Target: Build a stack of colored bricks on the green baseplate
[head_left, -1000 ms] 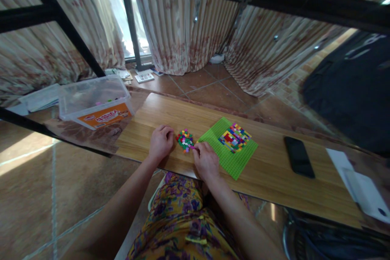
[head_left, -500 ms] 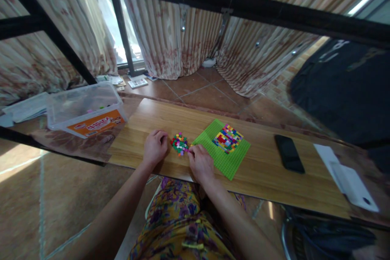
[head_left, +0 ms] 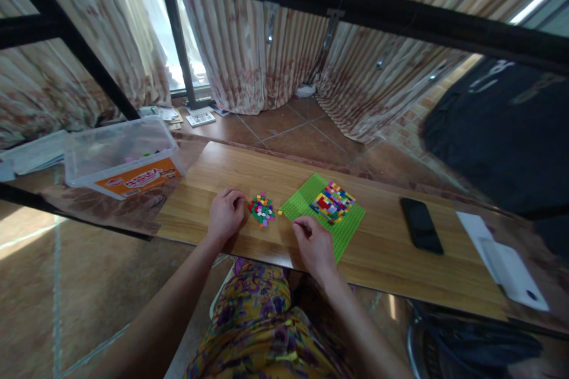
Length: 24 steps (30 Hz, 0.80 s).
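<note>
Right hand (head_left: 315, 244), lower centre, pinches seemingly a pink brick (head_left: 296, 223): likely light, rigid, best held by its sides. Left hand (head_left: 225, 214) curls; contents indeterminable.

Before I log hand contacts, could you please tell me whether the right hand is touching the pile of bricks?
Apart: the head view shows a strip of wooden table between the right hand and the pile of bricks.

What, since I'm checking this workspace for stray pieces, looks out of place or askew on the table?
One yellow brick lies apart from the loose brick pile, near the left corner of the green baseplate. The green baseplate also sits askew to the wooden table. No damage shows.
</note>
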Tool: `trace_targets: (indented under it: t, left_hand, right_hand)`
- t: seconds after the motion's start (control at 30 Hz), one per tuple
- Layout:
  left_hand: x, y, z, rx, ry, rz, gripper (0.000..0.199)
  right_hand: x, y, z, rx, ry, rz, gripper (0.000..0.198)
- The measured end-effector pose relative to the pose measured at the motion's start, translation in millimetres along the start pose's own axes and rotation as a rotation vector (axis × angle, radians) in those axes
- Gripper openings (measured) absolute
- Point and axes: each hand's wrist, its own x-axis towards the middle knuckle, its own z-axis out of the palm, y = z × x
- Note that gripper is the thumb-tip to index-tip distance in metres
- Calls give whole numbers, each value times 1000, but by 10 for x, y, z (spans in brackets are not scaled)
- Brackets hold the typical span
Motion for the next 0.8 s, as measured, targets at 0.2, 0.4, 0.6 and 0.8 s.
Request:
trace_targets:
  t: [0.2, 0.4, 0.6, 0.8]
  left_hand:
    - [-4, -14, 4, 3, 3, 15, 17]
    - [0, -24, 9, 7, -3, 12, 17]
    - [-5, -14, 2, 8, 7, 12, 17]
    - [-3, -10, 5, -1, 11, 18, 17]
  right_hand:
    - [78, 195, -512, -17, 220, 27, 22]
    - [203, 322, -744, -225, 310, 1, 24]
    - [251, 338, -661, -358, 304, -28, 26]
    - [282, 378, -627, -390, 325, -14, 27]
